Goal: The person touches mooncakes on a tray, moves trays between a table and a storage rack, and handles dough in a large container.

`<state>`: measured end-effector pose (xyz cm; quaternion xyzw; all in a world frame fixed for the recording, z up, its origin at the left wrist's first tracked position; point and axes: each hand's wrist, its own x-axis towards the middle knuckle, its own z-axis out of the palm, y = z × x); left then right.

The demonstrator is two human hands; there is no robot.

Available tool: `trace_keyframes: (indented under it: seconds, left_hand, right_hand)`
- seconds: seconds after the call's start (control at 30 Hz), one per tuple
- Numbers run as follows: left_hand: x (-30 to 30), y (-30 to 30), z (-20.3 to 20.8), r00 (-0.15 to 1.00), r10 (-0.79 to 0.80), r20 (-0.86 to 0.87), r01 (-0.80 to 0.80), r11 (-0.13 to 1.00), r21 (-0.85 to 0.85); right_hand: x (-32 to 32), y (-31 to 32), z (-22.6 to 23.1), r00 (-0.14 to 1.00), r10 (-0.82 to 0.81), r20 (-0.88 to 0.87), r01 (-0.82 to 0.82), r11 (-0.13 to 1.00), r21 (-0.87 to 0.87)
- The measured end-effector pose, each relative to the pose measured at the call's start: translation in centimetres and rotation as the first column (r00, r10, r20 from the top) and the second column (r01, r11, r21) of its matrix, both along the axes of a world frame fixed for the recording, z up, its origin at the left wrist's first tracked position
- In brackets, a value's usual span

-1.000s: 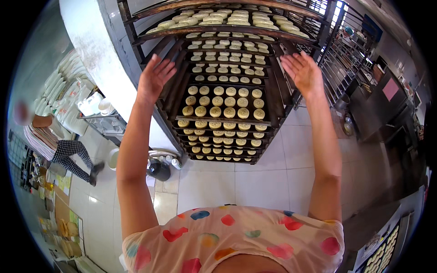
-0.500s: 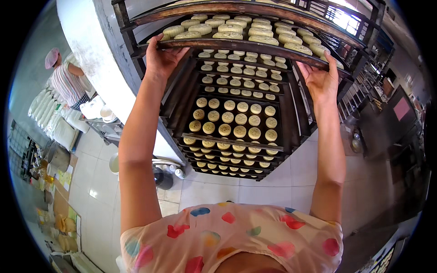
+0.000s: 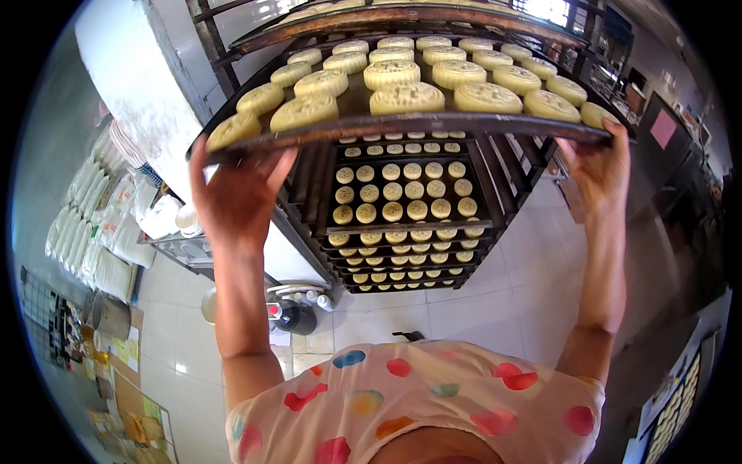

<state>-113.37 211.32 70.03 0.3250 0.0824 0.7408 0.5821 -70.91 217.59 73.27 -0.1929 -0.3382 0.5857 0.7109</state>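
A dark baking tray (image 3: 433, 124) juts toward me from the upper part of the rack, carrying rows of pale round pastries (image 3: 407, 98) with patterned tops. At its near left corner my left hand (image 3: 236, 193) grips the rim, thumb at the edge and fingers beneath. My right hand (image 3: 601, 170) clasps the near right corner the same way, its fingers partly hidden under the tray. The tray's far end reaches back into the rack (image 3: 506, 166); whether it still rests there I cannot tell. Below it, more trays of pastries (image 3: 392, 192) sit on the rack's lower levels.
Another tray (image 3: 410, 14) sits just above the held one. A white pillar (image 3: 135, 69) stands close on the left, with a hose and dark container (image 3: 296, 317) at its foot. White sacks (image 3: 104, 232) and a metal pot (image 3: 110, 313) are further left. At lower right is a pastry-filled tray (image 3: 676, 410).
The tray has come out of the rack toward me, with both hands lower, wider apart and nearer. The view has shifted, and the person at far left is now mostly hidden behind the pillar.
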Motion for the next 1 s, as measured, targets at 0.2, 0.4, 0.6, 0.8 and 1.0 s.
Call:
trace_keyframes:
  seconds: [0.2, 0.4, 0.6, 0.8, 1.0]
  left_hand:
    - [-4.4, -4.2, -1.7, 1.000, -0.009, -0.002, 0.009, 0.999, 0.051]
    - [-4.0, -4.6, -6.4, 0.999, -0.045, -0.018, 0.044, 0.997, -0.066]
    - [-0.9, -8.2, -13.4, 0.982, -0.179, -0.054, 0.162, 0.960, -0.228]
    - [5.0, -8.9, -21.7, 0.906, -0.422, 0.042, 0.391, 0.792, -0.468]
    - [7.7, 3.3, -17.6, 0.699, -0.699, 0.153, 0.646, 0.523, -0.556]
  right_hand:
    - [-0.4, -10.8, -3.3, 0.982, -0.187, -0.030, 0.189, 0.980, 0.070]
    - [-1.0, -19.4, -11.7, 0.881, -0.443, -0.165, 0.457, 0.887, 0.062]
    - [2.6, -31.6, -16.5, 0.807, -0.587, -0.063, 0.560, 0.795, -0.234]
    - [4.0, -43.7, -13.4, 0.780, -0.603, 0.167, 0.579, 0.593, -0.560]
    - [-5.5, -38.6, -1.4, 0.514, -0.789, 0.337, 0.810, 0.318, -0.492]
